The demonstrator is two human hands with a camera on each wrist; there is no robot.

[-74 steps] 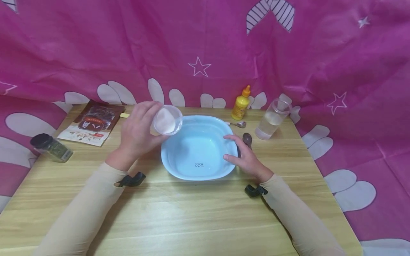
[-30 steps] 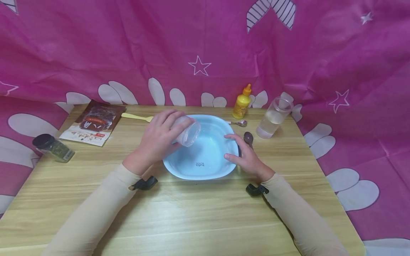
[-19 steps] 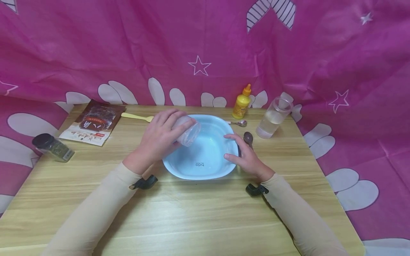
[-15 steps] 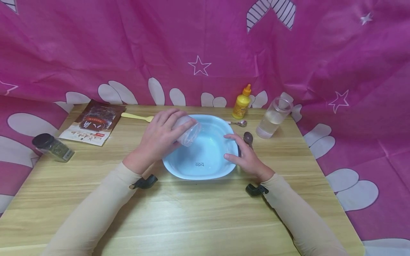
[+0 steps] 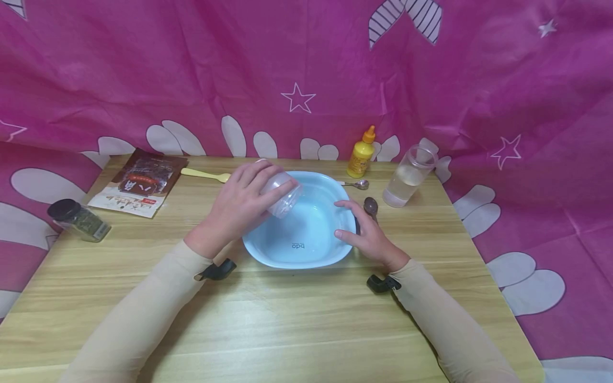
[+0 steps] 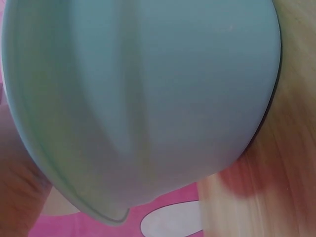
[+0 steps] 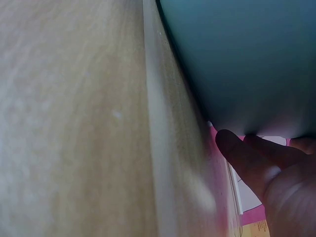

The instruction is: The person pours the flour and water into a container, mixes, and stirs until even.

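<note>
My left hand point(image 5: 239, 205) grips a clear plastic cup point(image 5: 283, 200), tipped with its mouth toward the inside of a light blue basin point(image 5: 297, 264). No white content shows in the visible part of the cup; the fingers cover the rest. At the basin's right rim, my right hand point(image 5: 369, 236) holds on, with thumb and index finger over the edge. The right wrist view shows other fingertips point(image 7: 228, 140) against the outside wall of the basin point(image 7: 247, 64). In the left wrist view the basin's side point(image 6: 197, 89) fills most of the picture.
Left on the wooden table point(image 5: 287, 330) lie a black-lidded spice jar point(image 5: 81, 221), a brown and white packet point(image 5: 141, 183) and a yellow-handled utensil point(image 5: 203, 174). Behind and right are a yellow squeeze bottle point(image 5: 360, 157), a metal spoon point(image 5: 360, 184), a dark spoon point(image 5: 371, 206) and a clear cup of liquid point(image 5: 407, 178).
My left hand has moved right over the basin and tipped the cup further. White powder showed in the cup at first and is no longer visible. The right hand has stayed on the rim.
</note>
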